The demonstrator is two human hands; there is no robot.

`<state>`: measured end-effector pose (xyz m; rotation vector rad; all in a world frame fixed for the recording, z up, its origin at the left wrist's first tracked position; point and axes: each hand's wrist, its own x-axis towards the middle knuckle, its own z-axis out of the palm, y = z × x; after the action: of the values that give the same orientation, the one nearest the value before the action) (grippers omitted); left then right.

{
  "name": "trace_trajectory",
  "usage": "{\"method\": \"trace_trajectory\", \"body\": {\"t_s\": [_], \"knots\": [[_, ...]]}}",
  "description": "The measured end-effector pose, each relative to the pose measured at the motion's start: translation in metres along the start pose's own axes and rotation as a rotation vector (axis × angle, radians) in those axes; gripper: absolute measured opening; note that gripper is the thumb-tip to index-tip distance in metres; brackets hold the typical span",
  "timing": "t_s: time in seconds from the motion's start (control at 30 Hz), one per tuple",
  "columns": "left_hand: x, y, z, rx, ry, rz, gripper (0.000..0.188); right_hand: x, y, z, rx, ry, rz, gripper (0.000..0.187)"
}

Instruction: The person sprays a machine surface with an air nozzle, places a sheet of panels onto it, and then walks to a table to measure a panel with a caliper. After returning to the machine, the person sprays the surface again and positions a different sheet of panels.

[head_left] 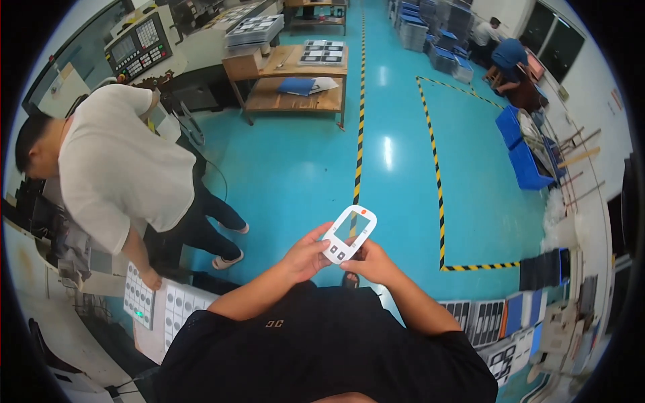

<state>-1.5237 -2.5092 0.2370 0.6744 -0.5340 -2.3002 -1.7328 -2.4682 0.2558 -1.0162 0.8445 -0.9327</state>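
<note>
Out in front of my chest, a white rounded panel (pixel 344 254) is held between both hands. It has a see-through window, through which the floor and striped tape show, an orange-red spot at its top end and two dark square marks lower down. My left hand (pixel 306 257) grips its lower left edge, with the thumb on the front face. At the lower right edge, my right hand (pixel 373 263) is closed on it, thumb near the bottom end. The fingers behind the panel are partly hidden.
At left a co-worker (pixel 127 161) bends over a panel sheet (pixel 139 295) beside a machine with a keypad console (pixel 138 50). A wooden shelf table (pixel 289 64) stands ahead. Blue crates (pixel 527 158) line the right. Stacked printed sheets (pixel 484 322) lie by my right elbow.
</note>
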Motion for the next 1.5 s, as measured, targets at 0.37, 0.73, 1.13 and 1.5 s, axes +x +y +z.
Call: {"method": "trace_trajectory", "body": {"t_s": [0.37, 0.73, 1.13, 1.5], "knots": [[0.272, 0.263, -0.168, -0.028, -0.114, -0.052, 0.06, 0.429, -0.067, -0.165, 0.013, 0.077, 0.153, 0.062], [0.466, 0.595, -0.251, -0.152, 0.079, 0.106, 0.078, 0.864, -0.132, -0.168, 0.749, -0.133, 0.322, 0.084], [0.63, 0.739, -0.425, -0.421, 0.922, 0.526, 0.035, 1.484, -0.074, -0.389, -1.357, -0.289, -0.01, 0.055], [0.744, 0.876, -0.405, -0.563, 1.226, 0.62, 0.015, 1.783, -0.008, -0.394, -1.911, -1.068, -0.367, 0.025]]}}
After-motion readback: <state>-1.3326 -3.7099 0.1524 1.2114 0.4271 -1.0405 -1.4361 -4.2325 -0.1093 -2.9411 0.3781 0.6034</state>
